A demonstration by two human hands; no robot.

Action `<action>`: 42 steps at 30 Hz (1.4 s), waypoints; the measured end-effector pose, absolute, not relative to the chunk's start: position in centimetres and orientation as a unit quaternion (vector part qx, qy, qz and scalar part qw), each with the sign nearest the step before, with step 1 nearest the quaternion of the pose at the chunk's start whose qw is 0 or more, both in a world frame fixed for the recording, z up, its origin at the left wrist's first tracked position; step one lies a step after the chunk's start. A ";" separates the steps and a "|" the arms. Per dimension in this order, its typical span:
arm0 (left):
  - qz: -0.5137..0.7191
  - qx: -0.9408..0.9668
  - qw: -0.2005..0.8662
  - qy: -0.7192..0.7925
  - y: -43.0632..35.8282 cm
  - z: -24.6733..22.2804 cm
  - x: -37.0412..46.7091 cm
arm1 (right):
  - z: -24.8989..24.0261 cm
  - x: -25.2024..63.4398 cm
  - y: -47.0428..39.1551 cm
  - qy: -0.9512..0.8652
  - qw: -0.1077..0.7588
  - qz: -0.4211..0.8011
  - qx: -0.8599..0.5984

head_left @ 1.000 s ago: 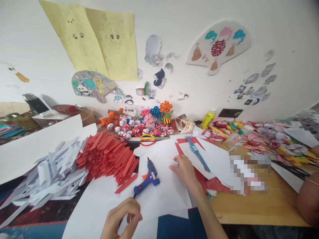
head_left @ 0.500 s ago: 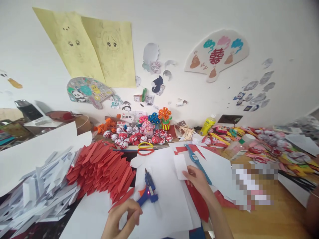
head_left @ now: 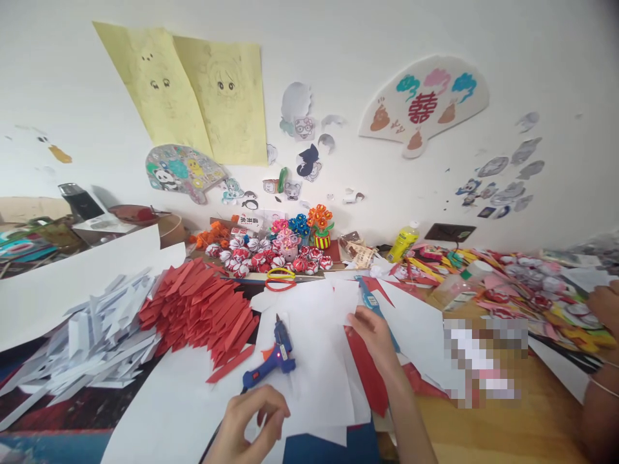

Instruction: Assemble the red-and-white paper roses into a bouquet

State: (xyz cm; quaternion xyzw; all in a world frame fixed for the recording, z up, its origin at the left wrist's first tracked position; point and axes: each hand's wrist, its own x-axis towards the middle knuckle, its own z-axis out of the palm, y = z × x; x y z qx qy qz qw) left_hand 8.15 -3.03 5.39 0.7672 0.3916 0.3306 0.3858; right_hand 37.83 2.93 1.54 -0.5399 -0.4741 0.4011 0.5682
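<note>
My right hand (head_left: 371, 328) pinches the lower right edge of a small white paper (head_left: 346, 301) above large white sheets (head_left: 319, 386). Nearer the front edge, my left hand (head_left: 258, 415) is curled with thumb and forefinger close together; whether something tiny is between them is too small to see. Just beyond it lies a blue glue gun (head_left: 276, 361) with a small lit red light, its nozzle pointing away. Folded red paper strips (head_left: 198, 309) are heaped to the left, and folded white strips (head_left: 97, 341) lie farther left.
Red-and-white paper balls (head_left: 261, 261) and small flowers (head_left: 320, 222) line the back by the wall. A blue watch-like strap (head_left: 371, 300) lies beyond my right hand. At right are a clear bottle (head_left: 457, 290), colourful paper pieces and another person's arm (head_left: 602, 399).
The view has shifted slightly. My left hand has moved right relative to the glue gun, whose handle now shows fully. More of another person's arm and hand shows at right.
</note>
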 end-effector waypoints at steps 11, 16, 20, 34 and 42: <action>0.370 0.765 0.247 0.466 -5.4 3.8 10.2 | 1.7 33.0 -4.3 -0.499 0.534 0.408 -0.547; 0.416 0.759 0.232 0.445 -4.6 4.7 9.6 | 2.6 30.2 -6.0 -0.578 0.474 0.425 -0.511; 0.450 0.752 0.215 0.431 -4.4 5.0 8.7 | 2.4 28.7 -6.9 -0.556 0.462 0.432 -0.539; 0.357 0.879 -0.068 0.308 -3.2 2.7 8.3 | 1.1 29.0 -6.9 -0.474 0.470 0.501 -0.551; 0.411 0.839 0.180 0.307 -3.1 1.5 9.3 | -0.2 33.8 -5.6 -0.410 0.532 0.444 -0.593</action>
